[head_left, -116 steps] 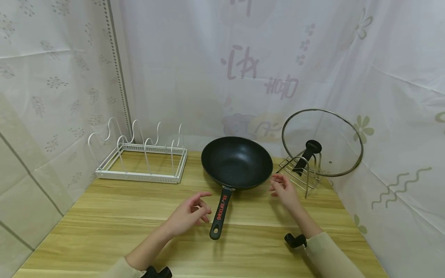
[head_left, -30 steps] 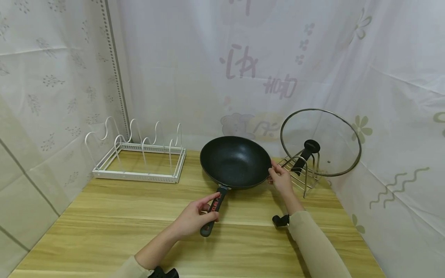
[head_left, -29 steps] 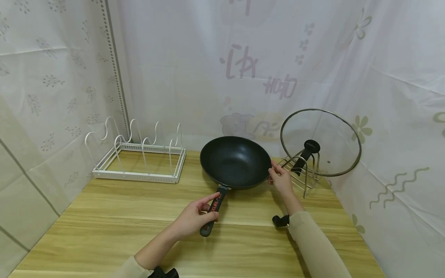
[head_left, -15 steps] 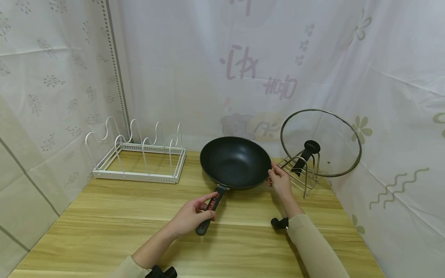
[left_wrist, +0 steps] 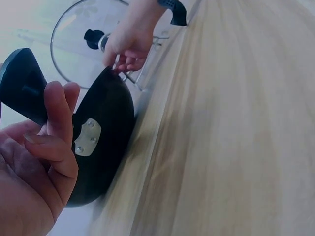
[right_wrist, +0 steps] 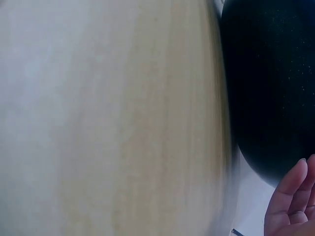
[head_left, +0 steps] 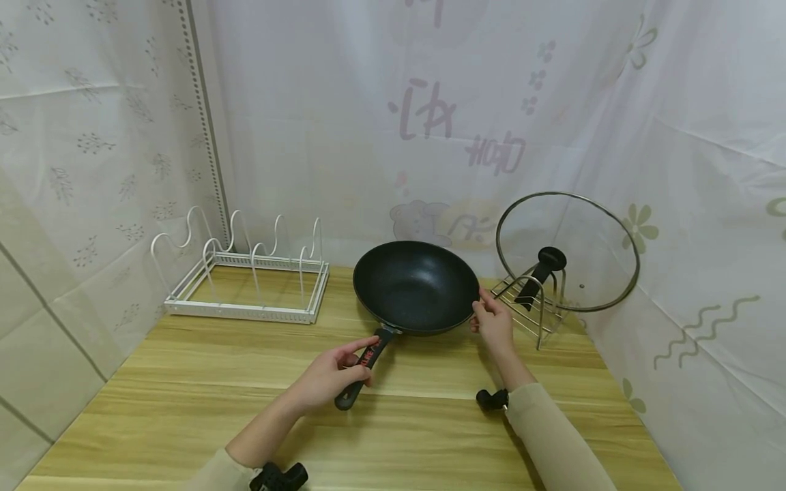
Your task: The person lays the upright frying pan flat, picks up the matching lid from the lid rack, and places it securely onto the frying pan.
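A black wok point(head_left: 417, 286) stands on the wooden table, its long dark handle point(head_left: 347, 395) with red lettering pointing toward the near left. My left hand point(head_left: 328, 375) grips that handle between thumb and fingers; in the left wrist view, my fingers curl beside the handle's end point(left_wrist: 22, 86) and a riveted metal bracket shows on the wok's side. At the wok's right rim, my right hand point(head_left: 496, 327) pinches the edge, its other fingers folded beneath. In the right wrist view, the fingertips point(right_wrist: 294, 178) meet the wok's dark outer side point(right_wrist: 275, 88).
A glass lid point(head_left: 589, 239) with a black knob leans upright in a small wire stand point(head_left: 542, 320), just right of my right hand. At the back left sits a white rack point(head_left: 245, 312) with several looped dividers. Patterned white cloth point(head_left: 344, 136) hangs behind the table point(head_left: 393, 443).
Both hands have come onto the wok: the left took its handle, the right its rim. The handle has since swung leftward while the bowl stayed nearly in place.
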Motion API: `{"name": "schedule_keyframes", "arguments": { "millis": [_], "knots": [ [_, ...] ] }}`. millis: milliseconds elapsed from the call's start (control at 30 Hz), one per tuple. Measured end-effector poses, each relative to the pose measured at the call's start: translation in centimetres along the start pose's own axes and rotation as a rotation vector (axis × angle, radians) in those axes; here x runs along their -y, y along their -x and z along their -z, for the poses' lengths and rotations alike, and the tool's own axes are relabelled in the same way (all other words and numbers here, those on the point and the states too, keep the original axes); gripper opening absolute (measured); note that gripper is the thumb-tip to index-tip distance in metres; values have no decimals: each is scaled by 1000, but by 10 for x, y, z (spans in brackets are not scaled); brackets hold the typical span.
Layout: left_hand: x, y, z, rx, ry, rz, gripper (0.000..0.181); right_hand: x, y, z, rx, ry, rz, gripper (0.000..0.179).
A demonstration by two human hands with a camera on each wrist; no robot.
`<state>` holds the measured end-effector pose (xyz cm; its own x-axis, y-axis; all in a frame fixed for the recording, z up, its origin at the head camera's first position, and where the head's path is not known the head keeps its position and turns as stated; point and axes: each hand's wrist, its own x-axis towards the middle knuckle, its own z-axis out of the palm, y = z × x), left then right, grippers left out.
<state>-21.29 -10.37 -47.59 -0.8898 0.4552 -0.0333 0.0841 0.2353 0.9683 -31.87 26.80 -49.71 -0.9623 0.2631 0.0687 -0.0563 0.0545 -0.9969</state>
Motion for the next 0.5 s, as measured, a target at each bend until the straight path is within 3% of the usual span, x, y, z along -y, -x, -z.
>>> {"name": "schedule_keyframes", "arguments": {
  "millis": [500],
  "knots": [
    [1,0,20,34,-4,32,65,-3,9,-6,-56,21,30,51]
  ]
}}
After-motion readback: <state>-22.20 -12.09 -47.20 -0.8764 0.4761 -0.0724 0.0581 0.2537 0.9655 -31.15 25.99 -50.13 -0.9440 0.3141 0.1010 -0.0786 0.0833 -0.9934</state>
